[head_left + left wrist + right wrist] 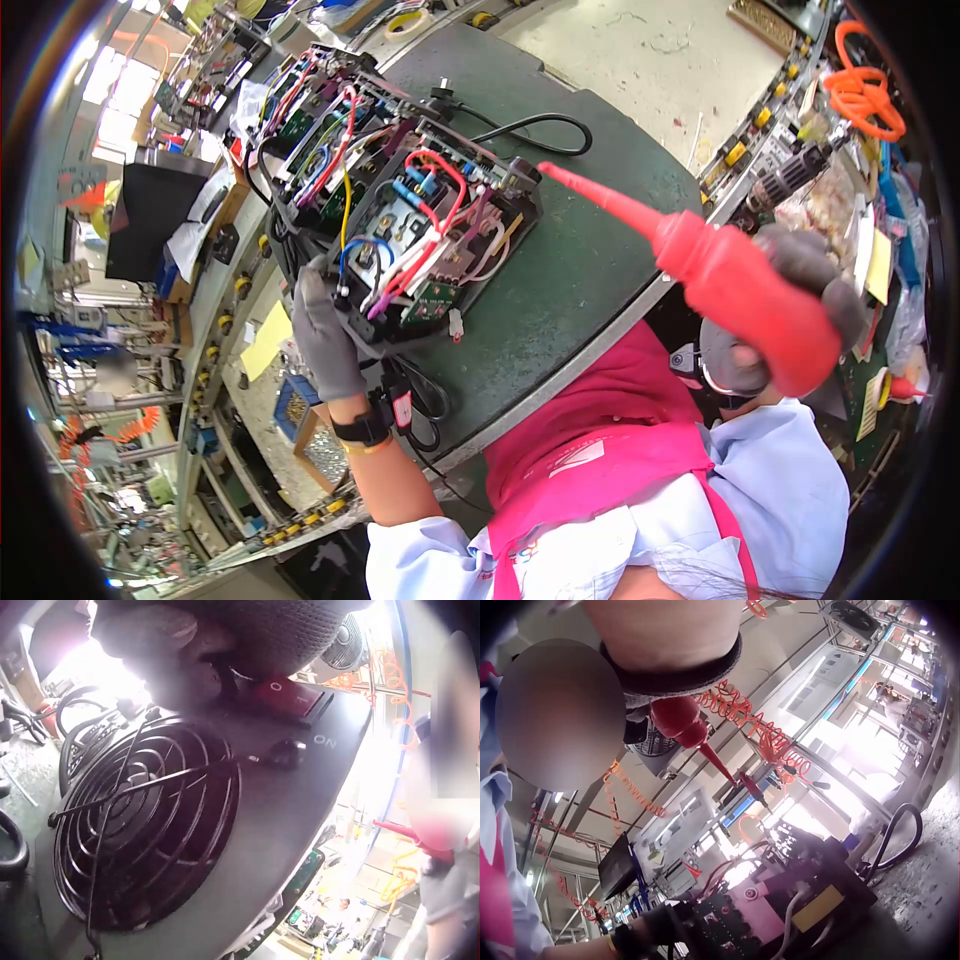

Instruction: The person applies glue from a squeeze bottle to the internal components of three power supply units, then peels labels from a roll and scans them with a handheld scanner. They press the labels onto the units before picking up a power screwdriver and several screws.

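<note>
An open electrical unit lies on the green bench, its circuit boards and red, blue and white wires exposed. My left hand, in a grey glove, holds the unit's near left edge. In the left wrist view, its fingers are at the end panel, beside a red rocker switch and above a round fan grille. My gloved right hand grips a red squeeze bottle, raised right of the unit. The bottle's long tapered nozzle points toward the unit, its tip overlapping the unit's right corner in the head view.
More open units stand in a row behind. A black cable loops on the green bench top, with another near its front edge. Rollers line the bench sides. At right are an orange coiled hose and a power screwdriver.
</note>
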{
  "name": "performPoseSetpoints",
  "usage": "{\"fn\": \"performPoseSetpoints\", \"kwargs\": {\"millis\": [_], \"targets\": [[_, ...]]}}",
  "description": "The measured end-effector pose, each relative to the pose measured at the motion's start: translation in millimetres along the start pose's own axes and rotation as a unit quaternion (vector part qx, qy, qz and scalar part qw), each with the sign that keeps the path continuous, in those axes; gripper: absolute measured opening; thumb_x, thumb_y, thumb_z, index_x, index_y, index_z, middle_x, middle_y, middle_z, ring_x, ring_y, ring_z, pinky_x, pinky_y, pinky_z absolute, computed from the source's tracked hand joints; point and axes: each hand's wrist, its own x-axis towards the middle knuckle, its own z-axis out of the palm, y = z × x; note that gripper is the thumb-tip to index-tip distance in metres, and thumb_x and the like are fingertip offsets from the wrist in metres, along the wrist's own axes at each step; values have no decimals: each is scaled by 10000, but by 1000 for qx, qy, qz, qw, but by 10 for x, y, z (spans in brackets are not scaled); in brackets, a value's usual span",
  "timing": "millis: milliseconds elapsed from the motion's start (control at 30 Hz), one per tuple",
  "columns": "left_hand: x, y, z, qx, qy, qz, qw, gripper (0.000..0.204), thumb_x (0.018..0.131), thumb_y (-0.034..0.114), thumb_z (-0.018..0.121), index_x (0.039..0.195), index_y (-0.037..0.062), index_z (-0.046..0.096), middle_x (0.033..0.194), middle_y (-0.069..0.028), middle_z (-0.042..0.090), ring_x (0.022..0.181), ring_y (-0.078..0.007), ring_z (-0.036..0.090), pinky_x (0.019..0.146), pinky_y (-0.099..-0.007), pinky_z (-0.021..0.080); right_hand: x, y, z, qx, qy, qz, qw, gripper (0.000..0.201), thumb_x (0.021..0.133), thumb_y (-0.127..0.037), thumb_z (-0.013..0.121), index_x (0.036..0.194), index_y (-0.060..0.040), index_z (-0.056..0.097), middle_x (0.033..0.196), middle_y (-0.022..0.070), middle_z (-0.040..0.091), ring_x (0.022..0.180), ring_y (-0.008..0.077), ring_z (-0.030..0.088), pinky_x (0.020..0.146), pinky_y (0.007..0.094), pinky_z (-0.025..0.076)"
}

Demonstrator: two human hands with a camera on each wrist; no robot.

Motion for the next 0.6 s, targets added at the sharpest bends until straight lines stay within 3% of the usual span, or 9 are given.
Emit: {"fn": "performPoseSetpoints", "kwargs": {"millis": [67, 133, 200, 333, 400, 500, 600], "targets": [[9, 23, 9, 36, 16, 10, 999, 449, 992, 363, 412, 1099, -27, 607, 976, -97, 631, 918, -172, 559, 858, -285, 417, 48, -110, 155, -35, -41, -36, 998, 855, 690, -233, 831, 1348, -70, 310, 1099, 199, 589, 725, 202, 551, 594, 335, 462], [19, 15, 5, 52, 18, 17, 998, 429, 990, 360, 416, 1106, -5, 609, 960, -118, 648, 894, -197, 590, 830, -296, 439, -16, -156, 430, -63, -21, -45, 997, 762, 691, -228, 826, 1285, -95, 368, 1056, 162, 609, 761, 207, 552, 611, 330, 462], [21, -21, -11, 73, 22, 37, 996, 416, 985, 363, 423, 1110, 14, 612, 947, -144, 661, 871, -234, 623, 797, -314, 462, -118, -154, 561, -83, -63, -56, 993, 714, 734, -223, 792, 1282, -116, 347, 1025, 133, 615, 825, 227, 553, 666, 337, 468], [15, -30, -18, 112, 34, 55, 992, 395, 967, 377, 437, 1097, 52, 620, 955, -195, 655, 891, -353, 641, 767, -371, 485, -168, -182, 747, -128, -163, -55, 977, 684, 664, -154, 840, 1178, -130, 390, 1050, 117, 623, 855, 237, 571, 667, 331, 487], [7, -39, -8, 113, 36, 37, 992, 392, 967, 377, 433, 1095, 58, 621, 957, -194, 654, 897, -356, 638, 770, -377, 485, -167, -126, 878, -127, -172, -60, 975, 680, 642, -129, 851, 1155, -130, 404, 1058, 112, 626, 857, 241, 579, 678, 328, 494], [8, 0, 3, 116, 51, 43, 991, 382, 960, 381, 434, 1087, 77, 629, 930, -186, 658, 873, -356, 641, 752, -390, 491, -175, 12, 1061, -118, -136, -100, 979, 511, 626, -157, 837, 1032, -115, 530, 1057, 106, 649, 741, 196, 554, 580, 299, 475], [11, 13, 3, 129, 55, 33, 989, 369, 956, 384, 438, 1075, 98, 638, 880, -179, 663, 821, -352, 649, 720, -393, 496, -174, 82, 1155, -122, -121, -101, 980, 480, 641, -146, 817, 1041, -119, 552, 1081, 98, 648, 747, 200, 559, 589, 303, 474]]}}
